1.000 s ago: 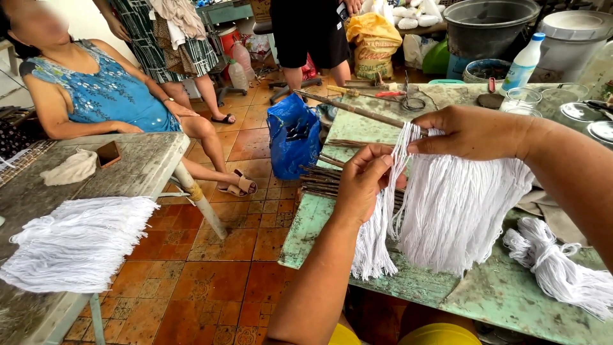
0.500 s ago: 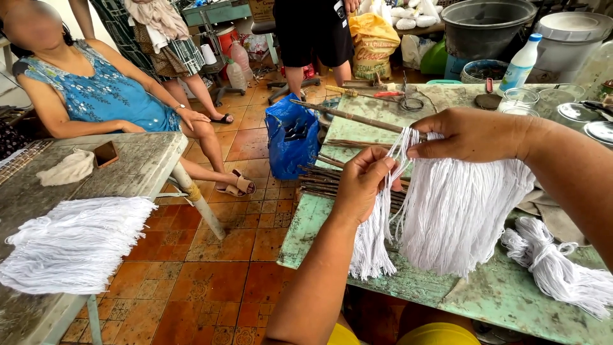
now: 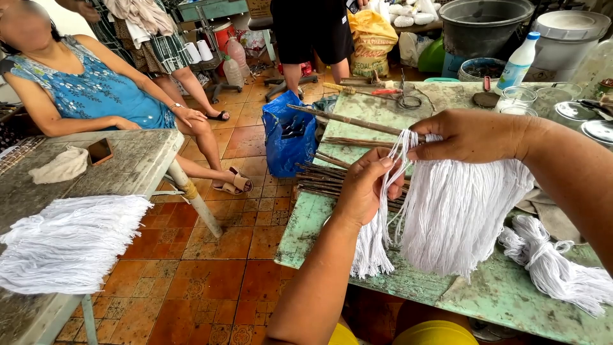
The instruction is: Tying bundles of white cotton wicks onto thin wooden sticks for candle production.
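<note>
The yarn (image 3: pixel 460 211) is white, soft and matt, cotton-like cord in loose strands; the bundle (image 3: pixel 70 239) on the left bench looks the same. The table (image 3: pixel 504 294) is wood with worn, chipped pale-green paint, rough and dull. The sticks (image 3: pixel 332 179) are bare, dark, rough wood. The bench (image 3: pixel 128 172) top is grey, weathered and grainy. The bag (image 3: pixel 290 137) is glossy blue plastic, crinkled. The floor (image 3: pixel 211 268) is reddish tile, slightly shiny. The bottle (image 3: pixel 518 61) is smooth white plastic. The rag (image 3: pixel 60 166) is matt beige cloth.
</note>
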